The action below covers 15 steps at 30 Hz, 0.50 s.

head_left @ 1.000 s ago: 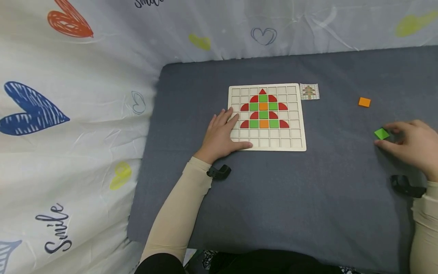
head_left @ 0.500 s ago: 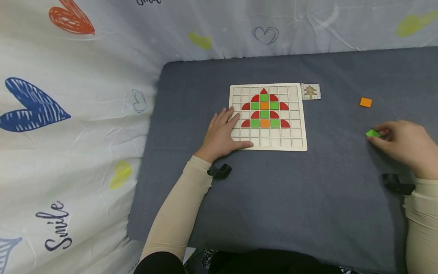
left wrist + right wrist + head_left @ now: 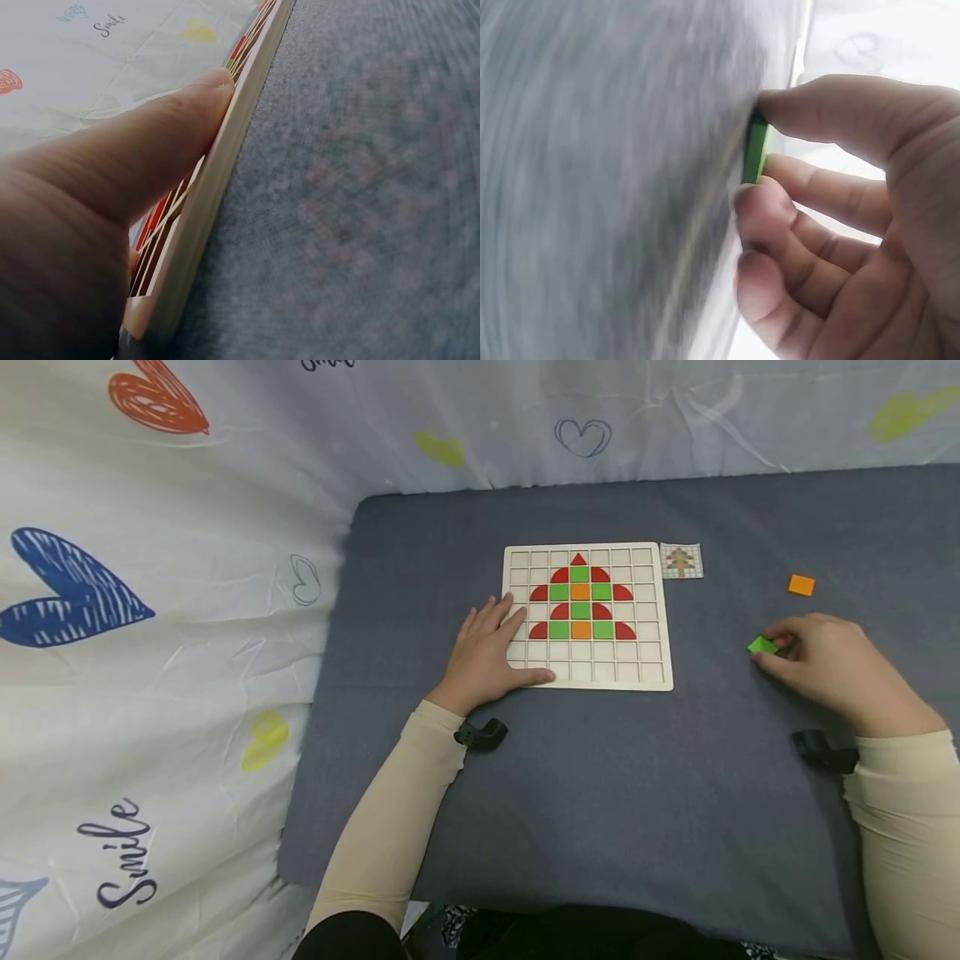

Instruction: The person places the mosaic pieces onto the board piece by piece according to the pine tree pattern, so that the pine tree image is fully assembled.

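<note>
A pale wooden grid board (image 3: pixel 648 660) lies on the grey cloth, with red, green and orange tiles set in its squares in a tree shape. My left hand (image 3: pixel 483 652) rests spread on the board's lower left corner, the thumb along the near edge. In the left wrist view the thumb (image 3: pixel 172 124) lies over the board's rim (image 3: pixel 217 172). To the right of the board, my right hand (image 3: pixel 832 668) pinches a green tile (image 3: pixel 762 645). Seen from the right wrist, thumb and fingertips hold that green tile (image 3: pixel 756 150) by its edges.
A small card with a printed tree pattern (image 3: pixel 681 562) lies against the board's upper right edge. One loose orange tile (image 3: pixel 801 585) lies farther right, beyond my right hand. A white patterned curtain (image 3: pixel 495 427) hangs behind the table and along its left.
My right hand has moved left toward the board, carrying the green tile. The left hand has stayed on the board, and the orange tile has stayed where it was.
</note>
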Each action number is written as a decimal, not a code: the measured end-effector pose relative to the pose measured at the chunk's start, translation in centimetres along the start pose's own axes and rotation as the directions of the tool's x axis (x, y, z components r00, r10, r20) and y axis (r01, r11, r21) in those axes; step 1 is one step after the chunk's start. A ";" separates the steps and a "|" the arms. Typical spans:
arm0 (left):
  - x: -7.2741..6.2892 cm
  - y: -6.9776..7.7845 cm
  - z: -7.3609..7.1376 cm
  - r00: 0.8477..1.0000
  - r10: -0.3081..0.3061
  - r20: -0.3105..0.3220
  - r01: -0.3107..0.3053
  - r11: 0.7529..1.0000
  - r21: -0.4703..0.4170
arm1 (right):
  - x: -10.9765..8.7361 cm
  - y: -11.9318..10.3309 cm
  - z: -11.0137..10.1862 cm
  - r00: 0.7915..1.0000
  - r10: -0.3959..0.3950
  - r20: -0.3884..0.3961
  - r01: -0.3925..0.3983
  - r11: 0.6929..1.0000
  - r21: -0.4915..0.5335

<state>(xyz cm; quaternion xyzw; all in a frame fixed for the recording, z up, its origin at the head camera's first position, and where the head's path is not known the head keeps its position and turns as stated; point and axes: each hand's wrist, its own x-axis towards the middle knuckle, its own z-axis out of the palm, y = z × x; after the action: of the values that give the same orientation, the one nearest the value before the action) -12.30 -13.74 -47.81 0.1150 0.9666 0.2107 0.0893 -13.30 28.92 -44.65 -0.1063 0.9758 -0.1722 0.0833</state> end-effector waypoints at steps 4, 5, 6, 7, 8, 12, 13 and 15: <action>0.0 0.0 0.0 1.000 0.000 0.000 0.000 1.000 -0.006 | 0.5 -0.8 0.2 0.999 -0.051 -0.003 0.051 0.998 0.023; 0.0 0.0 0.0 1.000 0.000 0.001 0.000 1.000 -0.005 | 0.6 -1.1 0.3 0.998 -0.063 -0.003 0.063 0.998 0.029; 0.0 0.0 0.0 1.000 0.000 0.003 0.000 1.000 -0.004 | 0.7 -1.3 0.4 0.997 -0.071 -0.001 0.071 0.997 0.033; 0.0 0.0 0.0 1.000 0.001 0.004 0.000 1.000 -0.004 | 0.8 -1.7 0.4 0.997 -0.080 -0.001 0.080 0.996 0.037; 0.0 0.0 0.0 1.000 0.001 0.005 -0.001 1.000 -0.006 | 1.0 -2.0 0.5 0.996 -0.089 -0.005 0.089 0.995 0.042; 0.0 0.0 -0.1 1.000 0.007 0.005 -0.007 1.000 -0.009 | 1.6 -3.7 0.9 0.993 -0.116 -0.021 0.117 0.991 0.057; 0.0 0.0 -0.1 1.000 0.009 0.004 -0.009 1.000 -0.010 | 1.7 -4.1 0.9 0.992 -0.121 -0.023 0.122 0.991 0.061; 0.0 0.0 -0.1 1.000 0.013 -0.001 -0.013 1.000 -0.013 | 2.1 -5.1 1.0 0.992 -0.128 -0.020 0.129 0.989 0.066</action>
<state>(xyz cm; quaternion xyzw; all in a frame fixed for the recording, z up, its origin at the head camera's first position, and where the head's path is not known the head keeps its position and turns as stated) -12.30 -13.82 -47.74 0.1209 0.9645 0.2176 0.0883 -14.17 23.46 -44.02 -0.1646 0.9612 -0.2107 0.0678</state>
